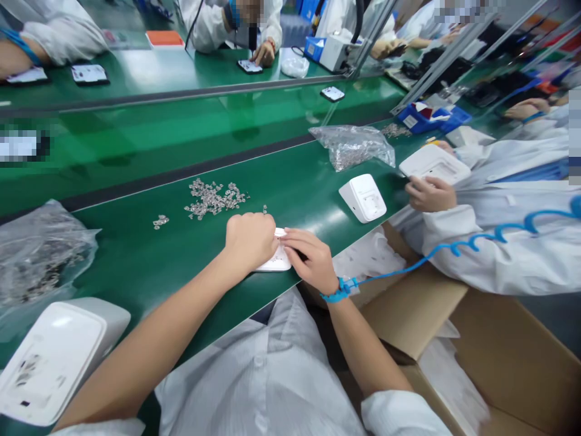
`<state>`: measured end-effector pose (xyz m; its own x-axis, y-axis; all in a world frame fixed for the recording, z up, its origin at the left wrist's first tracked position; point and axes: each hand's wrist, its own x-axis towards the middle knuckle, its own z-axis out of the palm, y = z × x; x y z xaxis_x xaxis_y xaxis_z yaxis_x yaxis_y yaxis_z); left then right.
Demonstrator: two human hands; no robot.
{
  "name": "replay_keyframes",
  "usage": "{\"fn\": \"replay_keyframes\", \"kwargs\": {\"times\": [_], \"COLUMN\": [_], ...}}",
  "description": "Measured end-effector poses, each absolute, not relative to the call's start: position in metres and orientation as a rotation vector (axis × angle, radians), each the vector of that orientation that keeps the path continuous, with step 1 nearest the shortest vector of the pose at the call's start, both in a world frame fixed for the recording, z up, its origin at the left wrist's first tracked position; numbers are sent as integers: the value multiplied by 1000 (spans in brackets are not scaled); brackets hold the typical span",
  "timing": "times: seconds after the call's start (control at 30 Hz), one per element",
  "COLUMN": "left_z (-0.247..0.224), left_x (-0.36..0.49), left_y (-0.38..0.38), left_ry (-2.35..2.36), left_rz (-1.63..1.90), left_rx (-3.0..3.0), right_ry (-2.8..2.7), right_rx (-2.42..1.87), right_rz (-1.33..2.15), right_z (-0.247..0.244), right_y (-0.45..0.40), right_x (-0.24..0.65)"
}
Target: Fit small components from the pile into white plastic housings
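Note:
A small white plastic housing (278, 263) lies near the front edge of the green bench, partly covered by both hands. My left hand (251, 241) is closed in a fist over its left side; anything inside the fingers is hidden. With fingers and thumb bent together, my right hand (313, 257) grips the housing's right side, and a blue wrist strap (338, 290) circles that wrist. Beyond the left hand lies a loose pile of small shiny metal parts (213, 198). A few more metal parts (160, 221) sit left of it, and a single one (265, 209) stands just past the knuckles.
White wedge-shaped housings stand at left (49, 357) and right (365, 198). Plastic bags of metal parts lie at left (40, 260) and back right (351, 145). An open cardboard box (408, 321) is below the bench edge. A co-worker's hand (431, 194) holds another housing.

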<state>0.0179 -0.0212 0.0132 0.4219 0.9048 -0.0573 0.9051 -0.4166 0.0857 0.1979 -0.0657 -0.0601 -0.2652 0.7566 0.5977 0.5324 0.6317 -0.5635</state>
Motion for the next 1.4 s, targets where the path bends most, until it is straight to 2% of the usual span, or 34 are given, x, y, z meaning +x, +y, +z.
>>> {"fn": "replay_keyframes", "kwargs": {"times": [0.23, 0.5, 0.67, 0.93, 1.23, 1.4], "left_z": [20, 19, 18, 22, 21, 18], "left_x": [8, -1, -3, -11, -4, -1], "left_y": [-21, -14, -11, -5, -10, -11], "left_ry": [1524, 1470, 1469, 1418, 1474, 1492], "left_rz": [-83, -72, -47, -52, -65, -68], "left_rx": [2619, 2573, 2560, 2484, 2535, 2576], "right_ry": [-2158, -2419, -2571, -2442, -2475, -2642], "right_rx": [-1385, -1747, -1701, -1716, -1597, -1745], "right_rz": [482, 321, 236, 153, 350, 120], "right_z": [-26, -6, 1, -11, -3, 7], "right_y": [-43, -34, -39, -40, -45, -47], "right_x": [193, 173, 171, 164, 175, 158]}}
